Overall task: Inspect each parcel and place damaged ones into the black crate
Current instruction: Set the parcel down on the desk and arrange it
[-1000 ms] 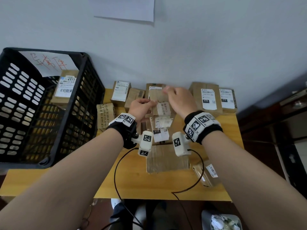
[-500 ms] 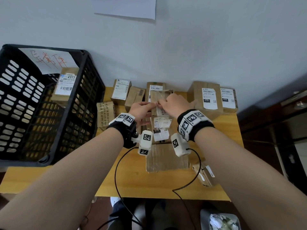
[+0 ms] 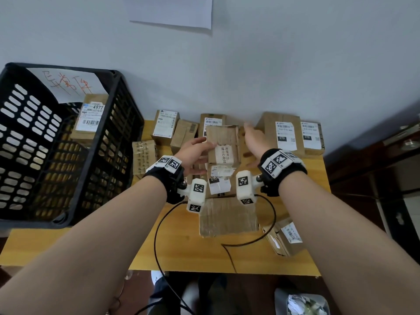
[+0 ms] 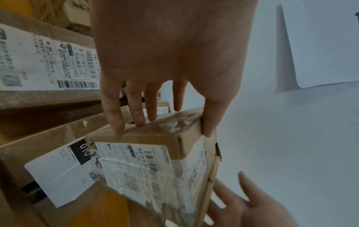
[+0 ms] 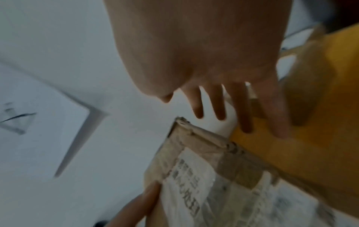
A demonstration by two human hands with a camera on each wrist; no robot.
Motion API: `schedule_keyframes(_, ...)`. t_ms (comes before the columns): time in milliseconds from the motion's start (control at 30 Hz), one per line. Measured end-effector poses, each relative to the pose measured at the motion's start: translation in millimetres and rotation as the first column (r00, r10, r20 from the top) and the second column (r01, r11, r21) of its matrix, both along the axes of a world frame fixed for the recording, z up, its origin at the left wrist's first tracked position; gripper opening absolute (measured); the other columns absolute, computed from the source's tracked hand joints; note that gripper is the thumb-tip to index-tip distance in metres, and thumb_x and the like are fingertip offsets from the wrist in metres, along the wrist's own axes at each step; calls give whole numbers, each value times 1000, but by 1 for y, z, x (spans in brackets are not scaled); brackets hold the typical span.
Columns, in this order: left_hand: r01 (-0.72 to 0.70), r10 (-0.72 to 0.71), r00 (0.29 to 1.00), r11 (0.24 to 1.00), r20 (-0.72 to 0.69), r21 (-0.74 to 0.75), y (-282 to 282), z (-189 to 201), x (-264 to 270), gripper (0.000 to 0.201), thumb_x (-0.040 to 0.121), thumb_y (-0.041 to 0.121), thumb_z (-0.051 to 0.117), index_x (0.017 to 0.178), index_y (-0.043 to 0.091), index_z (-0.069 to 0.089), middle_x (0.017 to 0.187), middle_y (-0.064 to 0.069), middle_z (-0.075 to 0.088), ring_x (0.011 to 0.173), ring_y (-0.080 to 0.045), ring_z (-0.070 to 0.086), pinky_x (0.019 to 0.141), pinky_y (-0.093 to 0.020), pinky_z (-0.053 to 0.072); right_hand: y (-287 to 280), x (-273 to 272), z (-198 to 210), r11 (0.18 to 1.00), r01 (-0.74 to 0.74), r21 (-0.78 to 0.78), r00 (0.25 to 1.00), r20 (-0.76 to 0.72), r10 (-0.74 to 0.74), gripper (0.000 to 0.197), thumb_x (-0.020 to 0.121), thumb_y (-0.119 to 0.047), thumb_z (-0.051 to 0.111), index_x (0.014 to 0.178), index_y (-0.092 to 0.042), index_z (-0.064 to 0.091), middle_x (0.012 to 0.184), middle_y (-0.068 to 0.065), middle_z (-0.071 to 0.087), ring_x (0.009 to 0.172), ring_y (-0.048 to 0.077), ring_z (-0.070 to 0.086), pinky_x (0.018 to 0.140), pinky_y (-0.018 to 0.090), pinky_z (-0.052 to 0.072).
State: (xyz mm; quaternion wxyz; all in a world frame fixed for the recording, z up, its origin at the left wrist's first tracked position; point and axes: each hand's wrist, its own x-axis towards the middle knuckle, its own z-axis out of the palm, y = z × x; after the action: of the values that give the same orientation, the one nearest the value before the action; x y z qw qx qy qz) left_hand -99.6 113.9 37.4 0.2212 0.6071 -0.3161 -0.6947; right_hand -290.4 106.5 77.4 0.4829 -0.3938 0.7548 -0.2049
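The desk (image 3: 181,251) lies under both forearms, its yellow top carrying a spread of cardboard parcels. The black crate (image 3: 118,137) stands on it well out beyond the left hand, and 1 labelled box (image 3: 91,119) already lies inside, leaning on the far wall. Beyond the right hand, 2 labelled boxes (image 3: 286,135) stand side by side against the wall. A flat brown parcel (image 3: 227,217) lies on the desk below the wrists.

Between the hands, raised above the other parcels, is the small taped parcel (image 3: 223,144), its tape wrinkled and its edges frayed. The left hand (image 3: 193,155) clamps it, thumb on 1 face and fingers (image 4: 136,110) on the opposite face. The right hand (image 3: 254,142) is just beside the parcel with fingers straight and spread, gripping nothing; whether it touches the cardboard cannot be told.
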Motion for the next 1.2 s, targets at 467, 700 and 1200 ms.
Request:
schedule_keyframes(467, -265, 242, 956, 955, -163, -133, -14, 10, 3, 37, 103, 53, 53, 107, 21, 70, 100, 1, 72, 105, -21, 67, 96, -47, 56, 1, 3, -20, 942, 324, -87, 874, 409, -263, 43, 108, -42, 39, 105, -19, 74, 75, 8, 71, 88, 32, 73, 89, 50, 61)
schedule_keyframes(700, -222, 208, 972, 965, -112, -137, -2, -8, 1, 30, 97, 29, 72, 119, 10, 65, 107, -6, 77, 97, -20, 75, 65, -29, 61, 11, 3, -35, 980, 123, -156, 974, 210, -89, 29, 103, -41, 54, 103, -17, 71, 95, 9, 75, 91, 29, 74, 89, 54, 61)
schedule_keyframes(1200, -119, 118, 993, 990, -23, -78, -15, -14, 7, 46, 85, 35, 85, 128, 28, 67, 120, -2, 75, 114, -23, 71, 91, -50, 61, -23, 21, -15, 887, -458, -64, 831, -386, 401, 48, 103, -44, 45, 79, -11, 70, 73, 3, 68, 67, 21, 65, 73, 35, 57)
